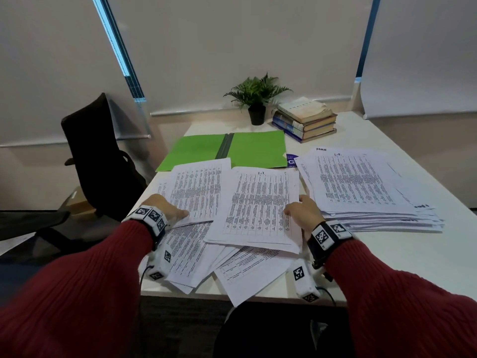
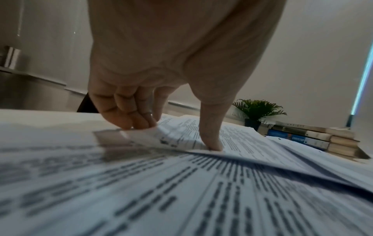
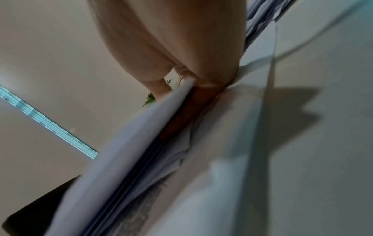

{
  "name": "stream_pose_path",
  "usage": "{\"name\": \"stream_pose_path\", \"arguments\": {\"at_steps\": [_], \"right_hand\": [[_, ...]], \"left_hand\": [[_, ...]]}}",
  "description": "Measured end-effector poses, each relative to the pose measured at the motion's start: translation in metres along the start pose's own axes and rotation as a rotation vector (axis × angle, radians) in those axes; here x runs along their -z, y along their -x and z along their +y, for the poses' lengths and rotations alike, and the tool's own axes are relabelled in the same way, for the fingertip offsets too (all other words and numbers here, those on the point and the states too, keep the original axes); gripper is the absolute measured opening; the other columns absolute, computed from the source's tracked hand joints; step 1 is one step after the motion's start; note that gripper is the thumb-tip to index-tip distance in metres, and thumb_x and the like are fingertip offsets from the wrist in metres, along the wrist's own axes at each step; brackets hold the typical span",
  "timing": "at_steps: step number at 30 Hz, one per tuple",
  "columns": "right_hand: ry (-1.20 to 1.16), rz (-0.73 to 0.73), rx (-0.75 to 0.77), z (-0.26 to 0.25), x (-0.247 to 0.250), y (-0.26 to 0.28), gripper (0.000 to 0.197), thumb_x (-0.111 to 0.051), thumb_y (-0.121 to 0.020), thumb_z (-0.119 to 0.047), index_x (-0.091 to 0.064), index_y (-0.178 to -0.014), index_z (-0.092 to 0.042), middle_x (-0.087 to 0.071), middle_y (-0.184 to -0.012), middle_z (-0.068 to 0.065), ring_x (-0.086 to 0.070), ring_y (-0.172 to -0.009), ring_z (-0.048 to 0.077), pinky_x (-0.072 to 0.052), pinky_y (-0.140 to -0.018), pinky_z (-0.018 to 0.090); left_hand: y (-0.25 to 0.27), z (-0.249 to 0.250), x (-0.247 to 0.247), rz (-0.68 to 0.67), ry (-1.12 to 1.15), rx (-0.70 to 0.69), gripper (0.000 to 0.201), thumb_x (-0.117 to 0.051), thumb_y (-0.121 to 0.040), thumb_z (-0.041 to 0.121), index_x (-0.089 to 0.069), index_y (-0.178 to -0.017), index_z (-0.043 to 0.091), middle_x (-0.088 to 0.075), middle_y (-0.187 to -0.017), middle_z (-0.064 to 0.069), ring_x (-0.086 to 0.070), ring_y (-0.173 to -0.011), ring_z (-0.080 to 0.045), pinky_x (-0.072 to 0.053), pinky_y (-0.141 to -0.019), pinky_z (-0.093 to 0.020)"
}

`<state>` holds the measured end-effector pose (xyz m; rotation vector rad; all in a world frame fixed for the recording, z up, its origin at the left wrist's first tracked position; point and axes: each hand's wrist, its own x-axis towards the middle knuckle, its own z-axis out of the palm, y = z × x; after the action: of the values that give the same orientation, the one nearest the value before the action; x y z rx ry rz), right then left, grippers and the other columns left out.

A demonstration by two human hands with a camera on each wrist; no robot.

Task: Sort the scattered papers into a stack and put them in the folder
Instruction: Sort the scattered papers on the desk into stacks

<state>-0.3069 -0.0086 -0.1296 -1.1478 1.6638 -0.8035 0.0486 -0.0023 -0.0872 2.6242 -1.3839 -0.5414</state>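
Head view shows loose printed sheets [image 1: 206, 244] fanned over the near edge of the white desk [image 1: 402, 254], one corner hanging past it. On them, the left hand [image 1: 165, 208] pinches a sheet's corner, thumb on top and fingers [image 2: 129, 118] curled beneath; the right hand [image 1: 304, 210] grips the top sheet's [image 1: 258, 205] right edge. Right of that sheet lies a thicker stack [image 1: 361, 187]. Beyond it the green folder [image 1: 224, 148] lies open. Their tabular print is too small to read. Bare desk remains at the near right.
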Motion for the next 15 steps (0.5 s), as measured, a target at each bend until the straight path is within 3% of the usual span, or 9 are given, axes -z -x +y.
{"name": "stream_pose_path", "arguments": {"at_steps": [2,4,5,7,9,12,15], "right_hand": [[0.002,0.005,0.002,0.0,0.0,-0.003,0.067,-0.062,-0.09,-0.009,-0.042,-0.153,-0.003,-0.055,-0.146,0.019,-0.056,-0.127,0.036,-0.047,-0.093,0.04],[-0.021,-0.003,0.003,0.001,0.0,-0.003,0.06,-0.063,-0.09,-0.009,-0.045,-0.146,-0.001,-0.058,-0.133,0.013,-0.056,-0.116,0.032,-0.045,-0.09,0.039],[-0.024,-0.002,0.012,0.002,0.001,-0.002,0.053,-0.065,-0.093,-0.01,-0.046,-0.142,-0.003,-0.057,-0.127,0.009,-0.054,-0.112,0.029,-0.044,-0.091,0.037],[-0.046,0.012,0.036,0.004,0.001,-0.004,0.043,-0.07,-0.096,-0.012,-0.05,-0.135,-0.01,-0.058,-0.121,0.006,-0.055,-0.109,0.025,-0.044,-0.092,0.035],[-0.055,0.015,0.053,0.006,0.0,-0.003,0.042,-0.073,-0.095,-0.011,-0.053,-0.131,-0.011,-0.061,-0.12,0.005,-0.058,-0.108,0.025,-0.046,-0.092,0.034],[-0.066,0.008,0.046,0.006,-0.002,-0.003,0.053,-0.074,-0.093,-0.009,-0.051,-0.14,-0.007,-0.065,-0.129,0.008,-0.063,-0.115,0.029,-0.049,-0.096,0.037],[-0.061,0.006,0.042,0.006,-0.002,-0.006,0.055,-0.071,-0.094,-0.009,-0.049,-0.144,-0.008,-0.064,-0.137,0.012,-0.063,-0.118,0.03,-0.048,-0.094,0.036]], "left_hand": [[-0.003,0.003,-0.004,-0.014,0.053,0.014,0.056,-0.093,-0.074,0.047,-0.062,-0.091,0.003,-0.068,-0.092,-0.013,-0.064,-0.084,-0.029,-0.047,-0.068,-0.03],[-0.005,0.005,-0.007,-0.01,0.119,0.041,0.05,-0.094,-0.074,0.039,-0.067,-0.099,0.004,-0.068,-0.082,-0.011,-0.065,-0.076,-0.028,-0.048,-0.061,-0.029],[-0.005,0.005,-0.007,0.036,0.138,0.038,0.05,-0.094,-0.075,0.037,-0.07,-0.103,0.003,-0.07,-0.086,-0.013,-0.068,-0.08,-0.029,-0.05,-0.062,-0.029],[-0.003,0.005,-0.004,0.185,0.136,-0.002,0.041,-0.085,-0.079,0.037,-0.074,-0.106,0.007,-0.075,-0.105,-0.016,-0.072,-0.096,-0.036,-0.056,-0.076,-0.033],[-0.002,0.005,0.001,0.305,0.162,-0.04,0.032,-0.073,-0.084,0.036,-0.078,-0.106,0.014,-0.075,-0.112,-0.018,-0.071,-0.1,-0.041,-0.059,-0.087,-0.039],[0.005,0.007,0.014,0.399,0.236,-0.122,0.027,-0.06,-0.089,0.032,-0.077,-0.093,0.012,-0.075,-0.102,-0.021,-0.069,-0.09,-0.044,-0.06,-0.086,-0.042],[0.012,0.011,0.033,0.522,0.367,-0.164,0.031,-0.053,-0.098,0.035,-0.076,-0.102,0.013,-0.073,-0.102,-0.023,-0.067,-0.094,-0.046,-0.058,-0.087,-0.046]]}}
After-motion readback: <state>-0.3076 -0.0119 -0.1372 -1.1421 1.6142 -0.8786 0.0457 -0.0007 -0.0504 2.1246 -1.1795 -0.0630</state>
